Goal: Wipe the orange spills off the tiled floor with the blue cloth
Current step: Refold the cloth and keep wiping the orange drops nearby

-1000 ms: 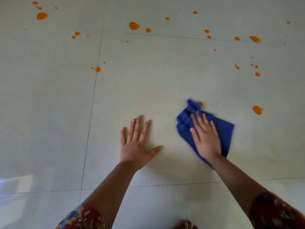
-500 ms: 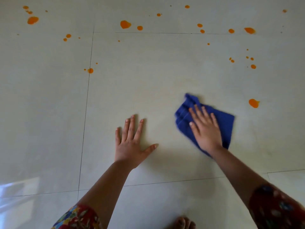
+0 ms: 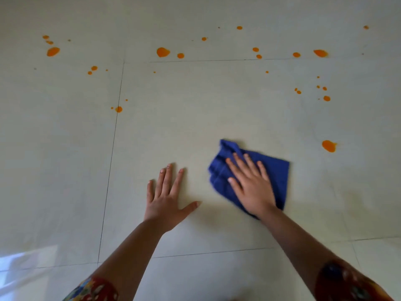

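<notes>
The blue cloth lies crumpled on the pale tiled floor, right of centre. My right hand presses flat on it with straight fingers. To the cloth's left, my left hand rests flat on the bare tile, fingers spread. Orange spills dot the floor beyond the hands. The nearest drop sits to the right of the cloth. A larger blot lies far ahead, one at far right, one at far left, and a small one on a tile joint.
Dark grout lines cross the floor. Bright window glare reflects off the tile at the lower left. Patterned red sleeves show at the bottom edge. Faint smears mark the tile right of the cloth.
My right hand slid the cloth forward over the small orange drop at its far edge, which no longer shows. The view has tilted up a little. My left hand stays planted.
</notes>
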### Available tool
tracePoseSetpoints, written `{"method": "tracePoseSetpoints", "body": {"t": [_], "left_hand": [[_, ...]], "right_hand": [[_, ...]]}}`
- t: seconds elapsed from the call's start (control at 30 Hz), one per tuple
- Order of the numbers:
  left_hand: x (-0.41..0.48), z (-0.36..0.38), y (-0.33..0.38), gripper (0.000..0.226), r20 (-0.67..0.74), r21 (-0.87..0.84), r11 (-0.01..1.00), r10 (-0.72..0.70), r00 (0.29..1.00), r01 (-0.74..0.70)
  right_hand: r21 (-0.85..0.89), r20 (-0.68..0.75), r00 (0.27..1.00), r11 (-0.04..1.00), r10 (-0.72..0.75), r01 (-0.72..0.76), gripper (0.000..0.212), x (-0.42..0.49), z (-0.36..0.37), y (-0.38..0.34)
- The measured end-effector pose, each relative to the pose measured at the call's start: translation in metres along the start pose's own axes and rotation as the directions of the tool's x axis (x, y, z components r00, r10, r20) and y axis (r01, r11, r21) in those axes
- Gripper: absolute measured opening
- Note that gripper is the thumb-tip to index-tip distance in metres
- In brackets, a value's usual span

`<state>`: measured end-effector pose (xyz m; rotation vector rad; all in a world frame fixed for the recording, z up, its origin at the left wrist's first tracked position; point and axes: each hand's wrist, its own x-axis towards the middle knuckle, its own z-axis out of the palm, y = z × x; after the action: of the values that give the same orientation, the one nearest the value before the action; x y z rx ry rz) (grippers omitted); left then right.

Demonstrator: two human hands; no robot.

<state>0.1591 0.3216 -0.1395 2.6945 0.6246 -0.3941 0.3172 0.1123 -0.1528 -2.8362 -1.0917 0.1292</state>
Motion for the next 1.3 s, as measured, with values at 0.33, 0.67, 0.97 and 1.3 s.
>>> {"method": "tracePoseSetpoints", "body": {"t": [0.33,0.67,0.97,1.3], "left_hand": [[0.010,-0.051,-0.011,0.077,0.160,0.169,0.977,0.100,0.982,-0.128],[0.054,-0.121,-0.027,0.072,0.511,0.425,0.782,0.208,0.834,-0.455],[0.065,-0.146,-0.089,0.114,0.453,0.281,0.827,0.333,0.827,-0.487],[0.108,-0.146,-0.210,0.075,0.115,0.089,0.951,0.286,0.951,-0.296]], "right_hand": [[0.051,0.003,1.000,0.999,0.017,-0.018,0.060,0.067,0.003,-0.048],[0.108,0.060,0.931,0.924,0.361,-0.366,0.057,0.093,0.001,-0.045],[-0.066,0.237,0.939,0.960,-0.248,0.271,0.058,0.068,-0.004,-0.041],[-0.138,0.515,0.839,0.948,-0.178,0.286,0.066,0.141,-0.006,-0.124]]}}
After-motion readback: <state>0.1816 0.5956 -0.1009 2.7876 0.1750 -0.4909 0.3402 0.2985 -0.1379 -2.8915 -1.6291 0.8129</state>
